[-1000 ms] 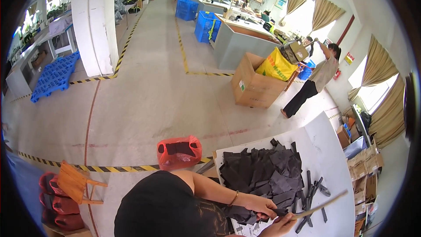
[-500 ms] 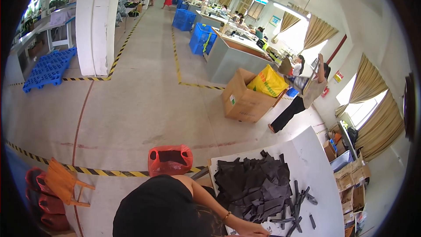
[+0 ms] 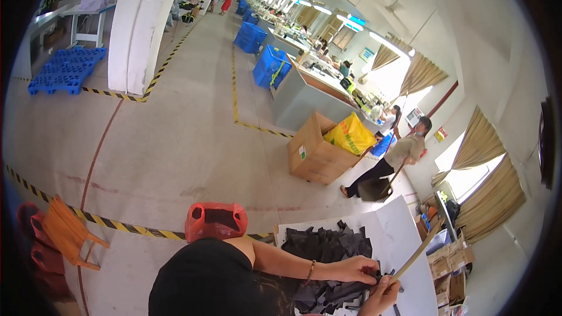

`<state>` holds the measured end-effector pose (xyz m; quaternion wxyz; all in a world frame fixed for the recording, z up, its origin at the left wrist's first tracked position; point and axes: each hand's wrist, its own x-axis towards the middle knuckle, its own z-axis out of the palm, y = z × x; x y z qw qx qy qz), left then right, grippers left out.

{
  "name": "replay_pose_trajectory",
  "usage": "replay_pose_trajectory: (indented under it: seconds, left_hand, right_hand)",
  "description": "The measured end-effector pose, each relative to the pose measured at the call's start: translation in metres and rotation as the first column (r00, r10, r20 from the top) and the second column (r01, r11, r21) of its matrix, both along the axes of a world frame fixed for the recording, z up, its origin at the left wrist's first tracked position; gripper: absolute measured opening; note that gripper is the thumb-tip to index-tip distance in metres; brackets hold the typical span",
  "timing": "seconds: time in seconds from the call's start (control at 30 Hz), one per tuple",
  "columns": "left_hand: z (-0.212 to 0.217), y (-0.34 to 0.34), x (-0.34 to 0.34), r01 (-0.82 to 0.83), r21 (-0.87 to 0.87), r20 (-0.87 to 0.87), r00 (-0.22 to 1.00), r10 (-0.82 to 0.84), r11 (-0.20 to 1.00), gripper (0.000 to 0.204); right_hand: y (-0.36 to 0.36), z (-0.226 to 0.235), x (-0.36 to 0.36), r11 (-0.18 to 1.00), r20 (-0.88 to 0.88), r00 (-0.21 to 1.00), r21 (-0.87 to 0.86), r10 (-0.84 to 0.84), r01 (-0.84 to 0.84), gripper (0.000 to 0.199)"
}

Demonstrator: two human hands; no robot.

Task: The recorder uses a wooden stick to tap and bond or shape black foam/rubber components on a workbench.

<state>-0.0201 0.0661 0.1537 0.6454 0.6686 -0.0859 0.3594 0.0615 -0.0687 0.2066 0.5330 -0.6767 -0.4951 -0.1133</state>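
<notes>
Head view, only one to go on. Down at the bottom edge there's a dark-haired head (image 3: 205,281) and a bare arm with a bracelet (image 3: 311,272) reaching out over a white table (image 3: 404,234).

Left hand (image 3: 358,269) sits on the near edge of a pile of dark cut pieces (image 3: 328,246). Its fingers are curled in tight, but what they pinch is too small to make out.

Right hand (image 3: 381,297) comes up from the lower edge just beside it, almost touching. Its fingers are wrapped round the low end of a long thin tan strip (image 3: 418,251). The strip slants up and to the right across the table.

Further off, a red basket (image 3: 216,220) is on the floor by the table corner and an orange stool (image 3: 69,233) is off to the left. A cardboard box (image 3: 316,152) has a yellow bag (image 3: 350,136) poking out, with a person (image 3: 392,161) standing next to it.
</notes>
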Motion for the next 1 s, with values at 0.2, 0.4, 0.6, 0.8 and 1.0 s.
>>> replay_pose_trajectory:
  seconds: [0.2,0.4,0.6,0.8,1.0]
  left_hand:
    - [0.001,0.016,-0.032,-0.086,-0.116,0.12,0.988,0.1,0.99,0.024]
    - [0.002,0.013,-0.079,-0.157,-0.205,0.075,0.982,0.176,0.966,0.025]
    - [-0.013,0.011,-0.109,-0.057,-0.142,0.04,0.997,0.063,0.988,0.024]
    - [-0.05,0.009,-0.118,0.091,-0.119,-0.137,0.985,-0.107,0.989,0.028]
    - [-0.094,0.008,-0.112,0.082,-0.072,-0.209,0.973,-0.096,0.994,0.028]
  right_hand:
    - [0.018,0.006,-0.018,0.984,-0.309,0.935,0.014,0.172,-0.177,0.022]
    - [0.051,-0.017,-0.049,0.907,-0.259,0.869,0.12,0.421,-0.404,0.014]
    - [0.075,-0.019,-0.079,0.84,-0.255,0.829,0.377,0.498,-0.389,0.012]
    - [0.095,-0.017,-0.033,0.896,-0.299,0.877,0.36,0.376,-0.262,0.017]
    - [0.111,0.005,0.116,0.895,0.003,0.985,0.418,-0.173,0.156,0.037]
